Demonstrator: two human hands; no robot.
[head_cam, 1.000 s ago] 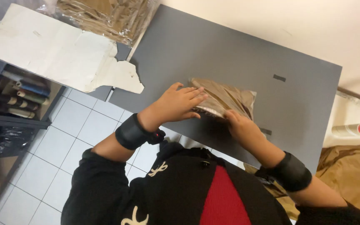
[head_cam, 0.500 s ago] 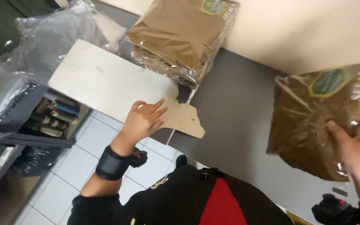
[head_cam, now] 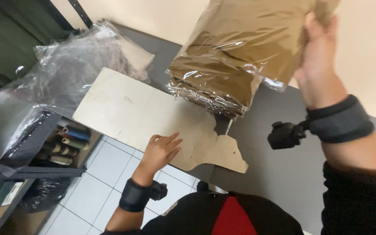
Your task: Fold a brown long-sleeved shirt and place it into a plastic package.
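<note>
Two hands busy: right hand (head_cam: 318, 61) pinches a brown packet (head_cam: 249, 48) aloft over the stack (head_cam: 209, 93), left hand (head_cam: 159, 152) lies spread on the card (head_cam: 127, 109), steadying it.

head camera, looking down, close over grey table (head_cam: 275, 174).

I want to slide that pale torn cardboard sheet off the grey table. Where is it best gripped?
Probably the near edge of the pale torn cardboard sheet, beside the left hand, coming from the person's side. That edge appears to overhang the grey table, so fingers could get under it; the far corner lies by the stack of clear-wrapped brown packets.
</note>
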